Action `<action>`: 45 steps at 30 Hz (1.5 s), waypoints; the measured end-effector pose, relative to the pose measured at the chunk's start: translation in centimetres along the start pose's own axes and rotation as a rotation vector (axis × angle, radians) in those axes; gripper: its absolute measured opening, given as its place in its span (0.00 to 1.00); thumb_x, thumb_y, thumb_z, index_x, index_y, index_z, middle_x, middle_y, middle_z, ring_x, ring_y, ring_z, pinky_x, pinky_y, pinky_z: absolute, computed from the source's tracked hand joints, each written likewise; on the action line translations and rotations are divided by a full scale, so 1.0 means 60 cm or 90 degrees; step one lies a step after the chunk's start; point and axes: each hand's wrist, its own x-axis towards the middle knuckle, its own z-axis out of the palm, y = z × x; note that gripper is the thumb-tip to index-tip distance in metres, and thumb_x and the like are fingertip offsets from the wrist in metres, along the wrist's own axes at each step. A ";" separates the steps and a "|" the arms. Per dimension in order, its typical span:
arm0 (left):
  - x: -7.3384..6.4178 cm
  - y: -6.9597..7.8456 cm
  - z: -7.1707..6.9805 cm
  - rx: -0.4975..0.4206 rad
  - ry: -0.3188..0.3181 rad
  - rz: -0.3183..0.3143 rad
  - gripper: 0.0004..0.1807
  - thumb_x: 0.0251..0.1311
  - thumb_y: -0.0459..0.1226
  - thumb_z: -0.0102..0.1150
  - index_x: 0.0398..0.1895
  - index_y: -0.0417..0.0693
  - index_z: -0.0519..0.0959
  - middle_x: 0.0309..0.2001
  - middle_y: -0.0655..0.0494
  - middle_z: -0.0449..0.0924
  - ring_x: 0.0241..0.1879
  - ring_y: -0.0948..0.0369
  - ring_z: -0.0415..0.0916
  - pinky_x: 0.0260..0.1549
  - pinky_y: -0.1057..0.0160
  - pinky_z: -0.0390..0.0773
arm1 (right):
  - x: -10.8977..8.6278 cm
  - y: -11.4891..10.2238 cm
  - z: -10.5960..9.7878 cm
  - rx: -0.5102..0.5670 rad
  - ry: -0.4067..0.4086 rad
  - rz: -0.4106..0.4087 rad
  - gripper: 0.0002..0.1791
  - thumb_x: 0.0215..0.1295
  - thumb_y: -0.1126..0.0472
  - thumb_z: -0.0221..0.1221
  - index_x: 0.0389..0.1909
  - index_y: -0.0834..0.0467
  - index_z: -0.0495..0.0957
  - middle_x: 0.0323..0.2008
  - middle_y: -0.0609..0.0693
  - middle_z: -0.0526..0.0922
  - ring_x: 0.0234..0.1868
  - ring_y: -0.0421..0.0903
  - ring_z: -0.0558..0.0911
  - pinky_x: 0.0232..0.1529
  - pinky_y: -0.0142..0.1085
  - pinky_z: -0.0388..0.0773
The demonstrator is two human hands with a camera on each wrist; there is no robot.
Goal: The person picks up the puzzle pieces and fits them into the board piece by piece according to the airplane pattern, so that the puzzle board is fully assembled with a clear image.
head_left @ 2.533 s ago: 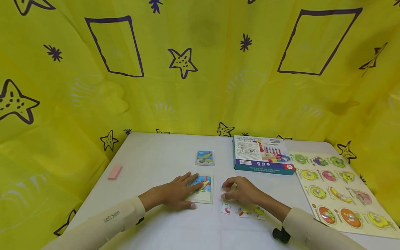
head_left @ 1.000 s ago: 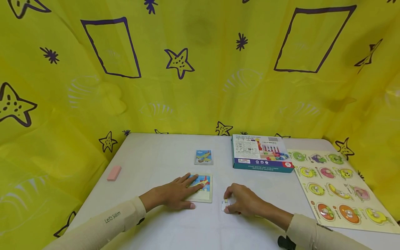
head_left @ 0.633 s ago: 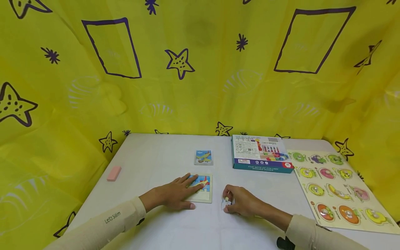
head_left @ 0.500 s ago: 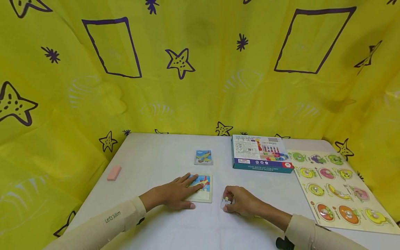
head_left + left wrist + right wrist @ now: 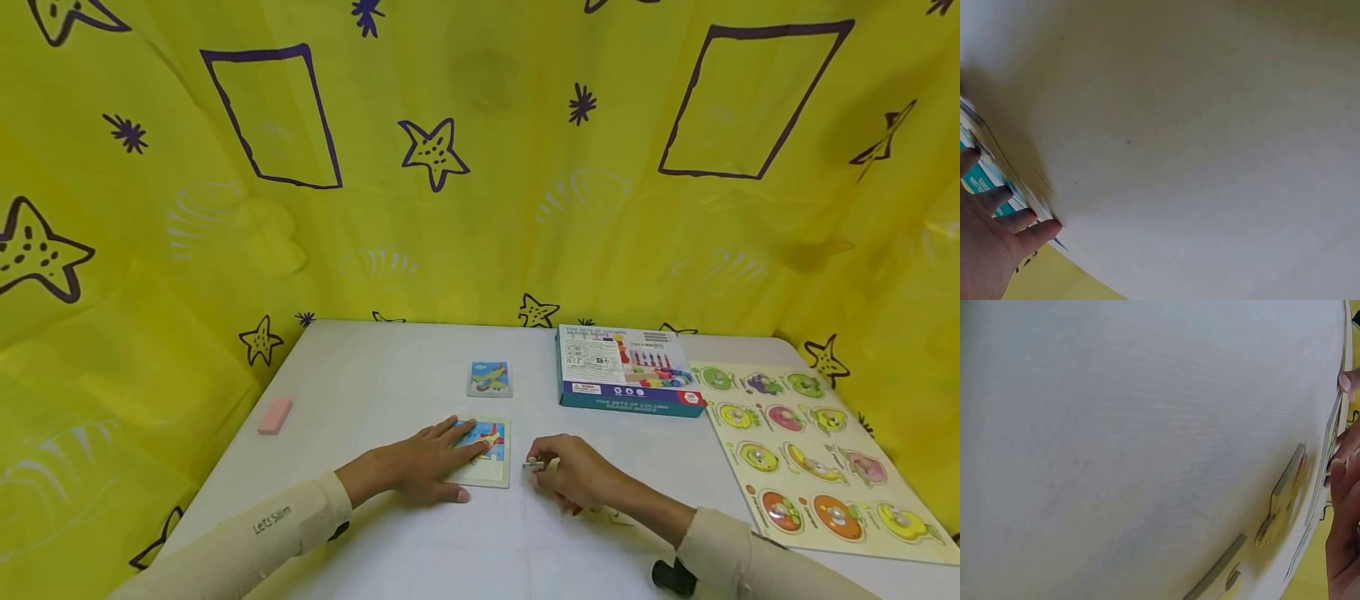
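Note:
My left hand (image 5: 422, 465) rests with spread, straight fingers on a small framed puzzle (image 5: 480, 477), whose upper part shows a red and yellow plane on blue and whose lower part is bare. In the left wrist view the fingers of that left hand (image 5: 997, 231) lie along the board's edge. Just right of the board, my right hand (image 5: 581, 473) pinches a puzzle piece (image 5: 534, 465) between thumb and fingers, tilted edge-on above the table. Beneath the right hand lie loose pieces, one puzzle piece (image 5: 621, 517) partly covered by the wrist; the right wrist view shows another piece (image 5: 1282, 497).
Behind the board lies a small plane picture (image 5: 491, 379). A flat toy box (image 5: 630, 371) stands at the back right, beside a fruit peg board (image 5: 817, 467). A pink block (image 5: 275, 415) lies near the left edge of the white table (image 5: 360, 375).
My right hand went down to the loose pieces, took hold of one, then lifted it and moved slightly towards the board, turning the piece edge-on. The left hand stayed on the board.

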 end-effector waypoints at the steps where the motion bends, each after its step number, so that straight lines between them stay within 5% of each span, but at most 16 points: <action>1: 0.000 0.000 0.000 0.000 0.000 0.000 0.42 0.68 0.62 0.51 0.81 0.65 0.51 0.82 0.48 0.43 0.80 0.41 0.42 0.73 0.39 0.55 | 0.002 -0.001 0.000 0.003 -0.002 -0.002 0.04 0.67 0.67 0.63 0.40 0.57 0.81 0.36 0.50 0.80 0.13 0.41 0.75 0.13 0.31 0.71; 12: -0.003 -0.011 0.006 0.010 0.023 0.005 0.42 0.67 0.63 0.52 0.80 0.62 0.53 0.81 0.47 0.43 0.79 0.40 0.42 0.72 0.39 0.58 | 0.019 -0.003 0.001 0.012 -0.009 -0.043 0.06 0.69 0.66 0.61 0.43 0.62 0.83 0.37 0.51 0.81 0.17 0.42 0.76 0.18 0.30 0.71; 19: -0.009 -0.027 0.008 0.003 0.025 -0.027 0.45 0.66 0.64 0.53 0.81 0.60 0.53 0.81 0.46 0.44 0.79 0.42 0.43 0.72 0.40 0.58 | 0.030 -0.006 0.006 0.039 -0.012 -0.045 0.17 0.67 0.66 0.63 0.55 0.64 0.75 0.31 0.50 0.80 0.19 0.42 0.75 0.21 0.31 0.74; 30: -0.022 -0.056 0.012 0.002 0.038 -0.042 0.47 0.65 0.64 0.53 0.81 0.52 0.52 0.81 0.45 0.47 0.79 0.41 0.44 0.73 0.41 0.55 | 0.054 -0.011 0.022 0.041 0.002 -0.061 0.18 0.66 0.65 0.64 0.55 0.63 0.79 0.29 0.50 0.82 0.19 0.43 0.76 0.21 0.31 0.76; 45: -0.025 -0.059 0.010 -0.006 0.050 -0.026 0.47 0.66 0.64 0.54 0.80 0.49 0.54 0.80 0.44 0.48 0.78 0.41 0.48 0.73 0.41 0.58 | 0.088 -0.029 0.059 0.075 -0.018 -0.067 0.15 0.65 0.65 0.66 0.51 0.62 0.79 0.27 0.49 0.84 0.16 0.39 0.74 0.20 0.28 0.73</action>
